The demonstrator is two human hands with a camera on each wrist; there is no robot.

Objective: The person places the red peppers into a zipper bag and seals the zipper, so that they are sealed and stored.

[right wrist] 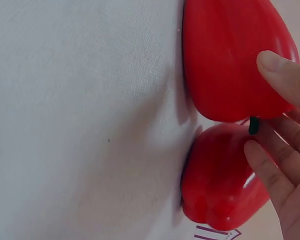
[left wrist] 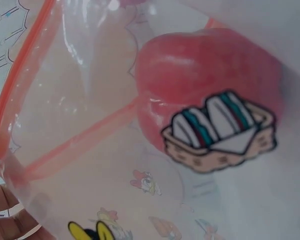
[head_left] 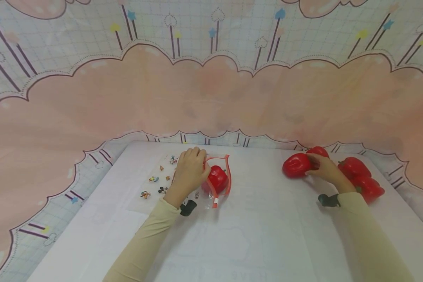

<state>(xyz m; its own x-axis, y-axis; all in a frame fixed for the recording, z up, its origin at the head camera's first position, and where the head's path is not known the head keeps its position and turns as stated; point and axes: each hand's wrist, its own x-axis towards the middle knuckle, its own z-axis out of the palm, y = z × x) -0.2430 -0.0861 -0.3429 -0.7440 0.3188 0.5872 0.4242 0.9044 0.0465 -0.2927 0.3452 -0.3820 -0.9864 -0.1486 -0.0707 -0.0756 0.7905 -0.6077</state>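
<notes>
On the left of the head view, my left hand pinches the edge of a clear zip bag with a red rim and cartoon prints. One red bell pepper lies inside it; the left wrist view shows it through the film behind a printed sandwich basket. Over on the right, my right hand grips the stem end of another red bell pepper, its thumb on the side and fingers partly hidden behind. A second bell pepper sits right by those fingers.
Two more red bell peppers lie beside my right forearm. Dark straps show at both wrists. The white table ends at a patterned cloth backdrop.
</notes>
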